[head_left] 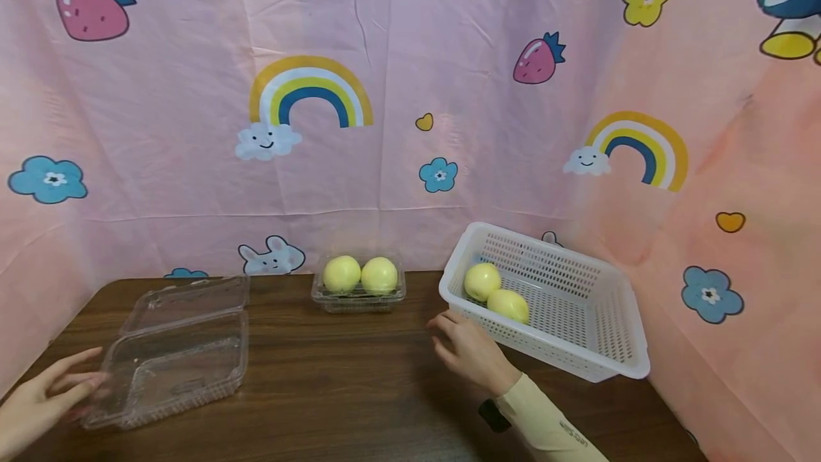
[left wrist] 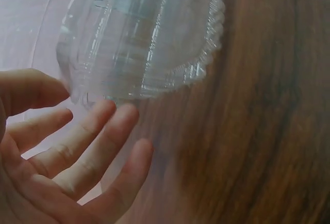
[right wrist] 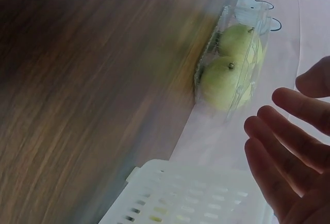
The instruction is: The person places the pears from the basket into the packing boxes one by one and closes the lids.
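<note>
My left hand (head_left: 54,398) is beside a clear plastic clamshell box (head_left: 186,369) at the table's left, its lid tipped back. In the left wrist view the fingers are spread and loosely bent, with the tips right at the box's rim (left wrist: 93,97). My right hand (head_left: 471,348), in a light sleeve, hangs in front of a white perforated basket (head_left: 618,312) with nothing in its grasp. Two pale yellow-green round fruits (head_left: 482,281) lie at the basket's left end. The right wrist view shows its fingers (right wrist: 278,146) relaxed and apart.
At the back middle stands another clear clamshell box (head_left: 359,304) holding two pale yellow-green fruits (head_left: 380,276). A dark watch-like object (head_left: 494,416) shows by the right wrist. A pink patterned cloth (head_left: 417,184) hangs behind the dark wooden table (head_left: 340,398) and down its right side.
</note>
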Motion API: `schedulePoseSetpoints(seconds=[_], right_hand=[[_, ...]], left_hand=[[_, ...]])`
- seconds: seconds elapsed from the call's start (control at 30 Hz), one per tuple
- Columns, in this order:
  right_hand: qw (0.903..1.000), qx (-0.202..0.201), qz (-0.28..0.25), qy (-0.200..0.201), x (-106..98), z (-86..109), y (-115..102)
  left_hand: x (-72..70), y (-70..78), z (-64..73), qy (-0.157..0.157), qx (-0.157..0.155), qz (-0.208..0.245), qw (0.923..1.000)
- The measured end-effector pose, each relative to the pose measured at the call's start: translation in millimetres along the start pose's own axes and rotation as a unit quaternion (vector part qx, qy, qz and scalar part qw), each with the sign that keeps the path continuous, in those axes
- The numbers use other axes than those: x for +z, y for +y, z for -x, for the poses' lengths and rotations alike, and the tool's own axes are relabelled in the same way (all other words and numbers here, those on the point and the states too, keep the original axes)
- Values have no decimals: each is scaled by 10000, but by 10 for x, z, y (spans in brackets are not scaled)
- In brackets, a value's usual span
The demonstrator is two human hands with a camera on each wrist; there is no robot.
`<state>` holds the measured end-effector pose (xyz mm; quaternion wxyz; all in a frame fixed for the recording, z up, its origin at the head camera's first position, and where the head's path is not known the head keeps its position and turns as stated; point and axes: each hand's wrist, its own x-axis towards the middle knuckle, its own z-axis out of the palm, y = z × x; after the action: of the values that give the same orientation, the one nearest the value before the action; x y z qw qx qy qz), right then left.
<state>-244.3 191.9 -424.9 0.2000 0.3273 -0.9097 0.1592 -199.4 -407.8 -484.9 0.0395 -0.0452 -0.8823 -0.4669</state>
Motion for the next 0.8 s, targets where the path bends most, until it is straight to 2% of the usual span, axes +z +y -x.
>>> schedulePoseSetpoints(seconds=[0.1, 0.2, 0.47, 0.57, 0.8], right_hand=[[10000, 4, -41, 9, -19, 19, 18], [10000, 13, -77, 47, -50, 37, 33], [9992, 52, -331, 198, -167, 57, 46], [9989, 51, -368, 289, -210, 46, 55], [9983, 215, -307, 441, -320, 26, 106]], left_hand=[[-4, 20, 6, -34, 133, 550, 9984], [0, 54, -8, -35, -38, 780, 9969], [13, 133, -5, -77, -444, 657, 9968], [9, 175, -12, -233, -652, 703, 9951], [9, 280, 8, -588, -869, 717, 9919]])
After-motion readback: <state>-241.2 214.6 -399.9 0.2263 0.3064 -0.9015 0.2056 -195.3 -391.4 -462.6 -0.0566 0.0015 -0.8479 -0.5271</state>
